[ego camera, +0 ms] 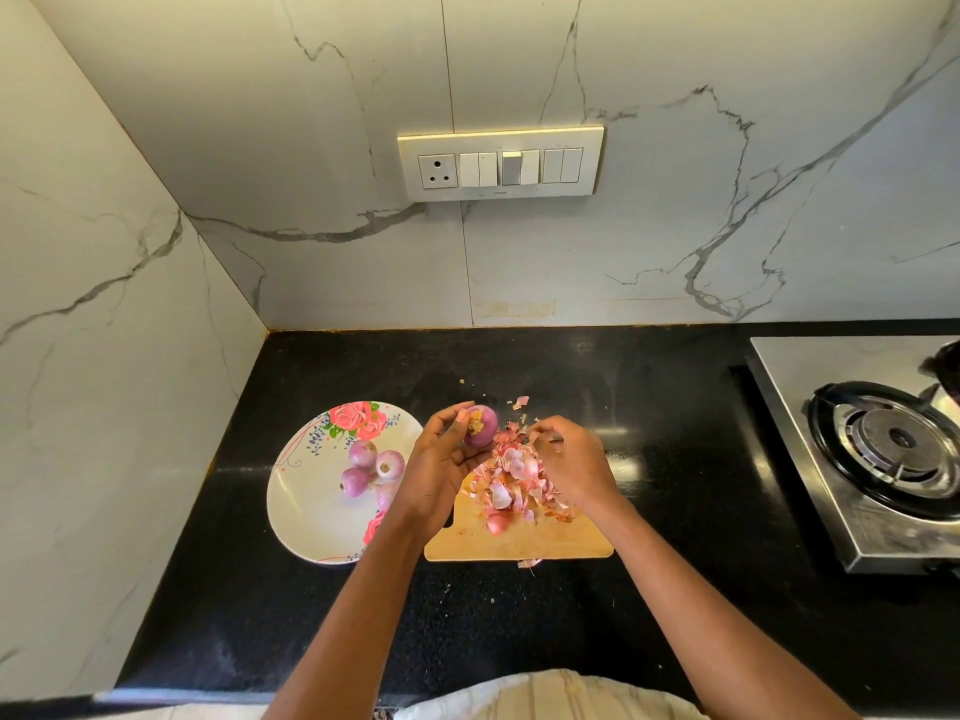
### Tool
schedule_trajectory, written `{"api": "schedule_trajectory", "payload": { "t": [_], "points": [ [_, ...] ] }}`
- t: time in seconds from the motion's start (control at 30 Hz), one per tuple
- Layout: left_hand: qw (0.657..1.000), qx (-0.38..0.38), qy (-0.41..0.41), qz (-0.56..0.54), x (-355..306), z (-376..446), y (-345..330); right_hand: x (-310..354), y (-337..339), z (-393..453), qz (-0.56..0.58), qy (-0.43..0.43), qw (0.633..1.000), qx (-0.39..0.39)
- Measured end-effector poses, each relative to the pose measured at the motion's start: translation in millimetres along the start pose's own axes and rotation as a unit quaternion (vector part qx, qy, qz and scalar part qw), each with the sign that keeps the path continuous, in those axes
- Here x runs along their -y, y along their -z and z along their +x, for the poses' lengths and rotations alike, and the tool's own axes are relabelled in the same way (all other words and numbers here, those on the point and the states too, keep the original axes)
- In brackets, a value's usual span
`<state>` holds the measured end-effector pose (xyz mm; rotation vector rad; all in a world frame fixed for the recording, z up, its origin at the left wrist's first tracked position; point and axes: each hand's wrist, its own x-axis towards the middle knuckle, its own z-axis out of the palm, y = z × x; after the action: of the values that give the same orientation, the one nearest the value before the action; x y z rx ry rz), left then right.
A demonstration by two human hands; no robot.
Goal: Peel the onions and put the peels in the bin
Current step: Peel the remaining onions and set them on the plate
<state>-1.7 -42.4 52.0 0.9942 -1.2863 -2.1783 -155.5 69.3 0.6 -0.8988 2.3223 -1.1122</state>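
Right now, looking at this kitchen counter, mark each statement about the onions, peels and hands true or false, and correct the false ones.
1. The left hand holds an onion. True.
2. The peels lie heaped on the plate. False: they lie on the cutting board.
3. Several onions sit on the plate. True.
4. The plate is to the right of the cutting board. False: it is to the left.
5. A bin stands on the counter. False: no bin is in view.

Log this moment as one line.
left hand: holds onion | right hand: over peels | plate: peeled onions
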Motion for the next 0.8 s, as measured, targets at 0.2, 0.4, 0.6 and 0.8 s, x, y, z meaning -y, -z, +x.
{"api": "schedule_trajectory", "payload": {
  "t": [0.2, 0.4, 0.6, 0.8],
  "points": [
    [0.998, 0.012, -0.022, 0.051, -0.2, 2.2, -2.1, 36.3, 11.8, -5.4, 0.118, 0.067, 0.990, 0.029],
    [0.996, 0.012, -0.022, 0.086, 1.7, 6.2, -3.3, 48.2, 11.2, -5.7, 0.099, 0.142, 0.984, 0.036],
    [0.993, 0.001, -0.048, 0.104, -5.1, 1.9, -3.4, 52.5, 8.0, -3.9, 0.114, 0.170, 0.978, -0.026],
    [0.996, -0.012, -0.022, 0.081, 4.2, -1.5, -11.1, 50.3, 2.9, -6.5, 0.040, 0.214, 0.974, -0.062]
  ]
}}
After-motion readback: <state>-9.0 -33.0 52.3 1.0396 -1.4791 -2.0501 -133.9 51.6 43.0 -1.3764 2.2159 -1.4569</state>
